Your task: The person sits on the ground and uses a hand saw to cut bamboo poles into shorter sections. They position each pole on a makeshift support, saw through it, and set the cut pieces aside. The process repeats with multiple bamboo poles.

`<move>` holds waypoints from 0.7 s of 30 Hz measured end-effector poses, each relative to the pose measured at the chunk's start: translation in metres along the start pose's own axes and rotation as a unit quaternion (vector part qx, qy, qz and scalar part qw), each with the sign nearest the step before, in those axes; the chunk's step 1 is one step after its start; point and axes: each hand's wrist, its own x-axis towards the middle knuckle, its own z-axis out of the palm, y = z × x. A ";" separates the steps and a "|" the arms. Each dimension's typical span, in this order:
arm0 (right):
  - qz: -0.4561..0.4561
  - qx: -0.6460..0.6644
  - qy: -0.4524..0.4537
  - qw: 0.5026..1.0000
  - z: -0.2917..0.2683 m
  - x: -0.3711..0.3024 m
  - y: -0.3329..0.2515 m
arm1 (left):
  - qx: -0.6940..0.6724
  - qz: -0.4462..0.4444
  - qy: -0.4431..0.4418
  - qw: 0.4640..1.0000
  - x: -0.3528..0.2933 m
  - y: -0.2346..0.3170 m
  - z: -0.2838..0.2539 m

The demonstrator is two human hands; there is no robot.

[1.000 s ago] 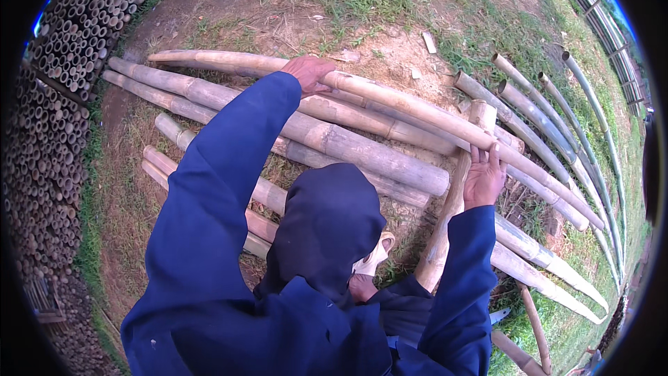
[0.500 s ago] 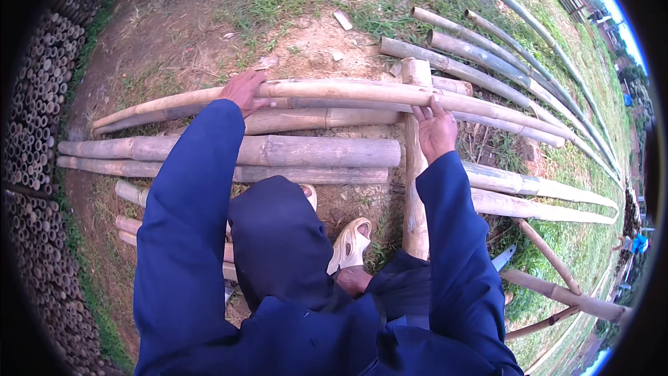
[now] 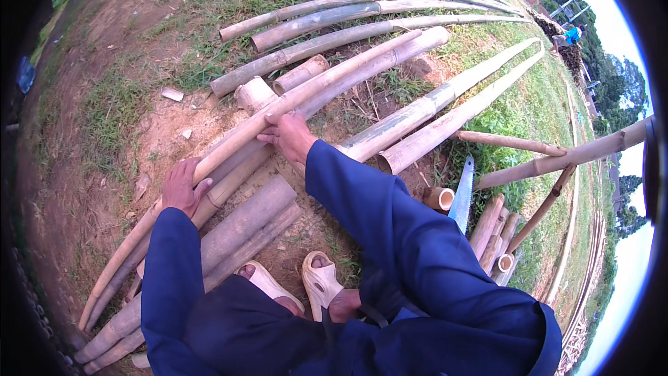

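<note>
My left hand [image 3: 184,184] is closed around a slim, pale bamboo pole [image 3: 236,137], its thumb on the near side. Farther along the same pole, my right hand [image 3: 289,134] grips it with bent fingers, partly hidden by the hand's back. The pole slants from the lower left to the upper right. A thicker bamboo pole [image 3: 376,69] runs alongside just beneath it. Under both lies a short, pale bamboo crosspiece [image 3: 255,95], mostly covered by the poles and my right arm.
Thick bamboo lengths [image 3: 254,216] lie before my sandalled feet. More long poles [image 3: 327,43] spread over the grass beyond. To the right are a handsaw [image 3: 463,195], short cut pieces [image 3: 490,226] and a bamboo trestle [image 3: 557,163]. A person [image 3: 567,37] is far off at right.
My view has turned rightward, so the poles now slant and the saw shows more fully. My hands appear closer together on the pole. Both feet now show side by side.
</note>
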 end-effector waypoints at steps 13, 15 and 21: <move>-0.352 -0.734 -0.005 0.580 -0.020 -0.015 -0.079 | -0.059 -0.076 -0.034 0.995 0.006 -0.006 0.012; -0.388 -0.793 -0.073 0.464 -0.017 -0.007 -0.087 | -0.028 -0.082 -0.011 0.996 0.007 -0.006 0.015; -0.381 -0.853 -0.198 0.296 -0.002 0.005 -0.066 | 0.067 -0.079 -0.033 0.994 0.012 0.005 0.004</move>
